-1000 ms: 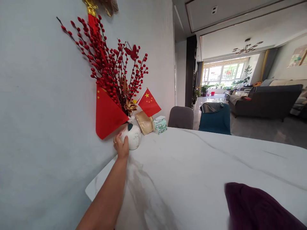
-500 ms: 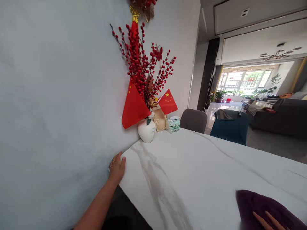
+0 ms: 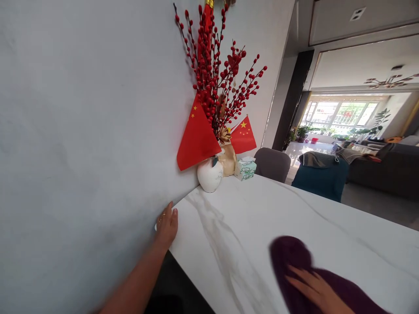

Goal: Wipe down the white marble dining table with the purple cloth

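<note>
Right hand (image 3: pixel 316 290) flat, fingers spread, pressing one purple cloth (image 3: pixel 294 257) onto white marble table (image 3: pixel 248 226). Left hand (image 3: pixel 166 224) open on table corner by wall (image 3: pixel 81 131). Beyond it: one white vase (image 3: pixel 210 175), two red flags (image 3: pixel 196 139), one tissue box (image 3: pixel 245 168). Farther off, two chairs (image 3: pixel 273 163).

No readable writing anywhere in view.

The only signs are yellow stars on the two red flags: the larger flag (image 3: pixel 196 141) at about ten o'clock from the white vase (image 3: pixel 210 176) shows small stars near its upper edge, and the smaller flag (image 3: pixel 242 136) at about one o'clock from the vase shows one large star. The green-and-white tissue box (image 3: pixel 245 168) on the bench (image 3: pixel 248 235) bears a printed pattern, too small to read.
</note>
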Tool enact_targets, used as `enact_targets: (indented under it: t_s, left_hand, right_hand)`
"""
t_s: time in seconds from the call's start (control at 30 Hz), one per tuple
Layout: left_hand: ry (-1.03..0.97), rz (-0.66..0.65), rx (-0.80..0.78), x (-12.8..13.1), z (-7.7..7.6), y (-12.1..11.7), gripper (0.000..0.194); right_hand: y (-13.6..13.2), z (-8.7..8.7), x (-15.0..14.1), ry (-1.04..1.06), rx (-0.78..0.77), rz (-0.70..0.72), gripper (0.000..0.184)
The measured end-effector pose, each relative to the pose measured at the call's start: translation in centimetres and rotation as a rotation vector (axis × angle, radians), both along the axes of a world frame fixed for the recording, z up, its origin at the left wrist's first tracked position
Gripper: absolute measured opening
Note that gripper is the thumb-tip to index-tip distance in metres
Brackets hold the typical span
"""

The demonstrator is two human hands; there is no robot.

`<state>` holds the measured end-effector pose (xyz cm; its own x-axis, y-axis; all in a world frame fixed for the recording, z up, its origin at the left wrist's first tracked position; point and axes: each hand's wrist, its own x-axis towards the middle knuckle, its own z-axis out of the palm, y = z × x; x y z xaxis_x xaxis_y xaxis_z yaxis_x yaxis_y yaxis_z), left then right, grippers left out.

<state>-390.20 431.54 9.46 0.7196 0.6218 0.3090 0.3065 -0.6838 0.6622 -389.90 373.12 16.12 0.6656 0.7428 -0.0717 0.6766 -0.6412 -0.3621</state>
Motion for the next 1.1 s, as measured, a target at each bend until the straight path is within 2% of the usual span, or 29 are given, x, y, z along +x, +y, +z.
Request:
enact_targets:
  t_s: [0.07,0.13,0.2,0.27,0.33,0.4,0.47,0.53,0.63,0.7,0.77,0.87,1.1]
  left_hand:
    - [-0.011,0.003,-0.005,0.0,-0.2,0.0,0.067]
    - [-0.008,0.01,-0.006,0.0,-0.3,0.0,0.067]
    - [0.003,0.005,0.001,0.1,-0.2,-0.1,0.068]
    - [0.022,-0.005,0.012,0.1,-0.2,-0.2,0.07]
    - [0.039,-0.002,0.022,0.1,-0.3,-0.1,0.07]
    - [0.045,0.006,0.044,0.3,-0.5,0.0,0.069]
    - [0.033,0.002,0.089,0.4,-0.9,0.2,0.069]
    - [0.027,-0.007,0.137,0.6,-1.1,0.3,0.069]
    - [0.078,-0.009,0.17,0.7,-0.8,0.2,0.071]
    - [0.131,-0.006,0.174,0.7,-0.3,0.0,0.072]
    - [0.172,-0.006,0.175,0.6,0.3,-0.2,0.073]
    - [0.213,-0.011,0.164,0.4,0.9,-0.4,0.075]
    - [0.248,-0.002,0.131,0.3,1.2,-0.5,0.079]
  right_hand:
    - [8.5,1.7,1.2,0.106,-0.01,0.184,0.076]
    - [17.0,2.8,2.9,0.167,0.015,0.326,0.081]
    - [24.6,2.7,4.6,0.205,0.065,0.426,0.09]
    - [31.1,1.8,6.3,0.195,0.108,0.5,0.094]
    - [36.3,0.7,7.7,0.151,0.113,0.583,0.089]
    - [40.5,-0.3,8.9,0.107,0.099,0.624,0.084]
    - [43.4,-0.9,10.1,0.074,0.091,0.616,0.08]
    - [45.2,-1.3,11.5,0.055,0.091,0.582,0.075]
    - [45.7,-1.7,13.4,0.056,0.096,0.531,0.067]
    - [44.6,-1.9,14.7,0.056,0.106,0.499,0.064]
    - [42.5,-2.0,16.0,0.052,0.113,0.456,0.064]
    - [37.3,-1.8,18.5,0.036,0.111,0.336,0.064]
    - [21.0,-0.6,24.4,-0.068,0.052,-0.07,0.065]
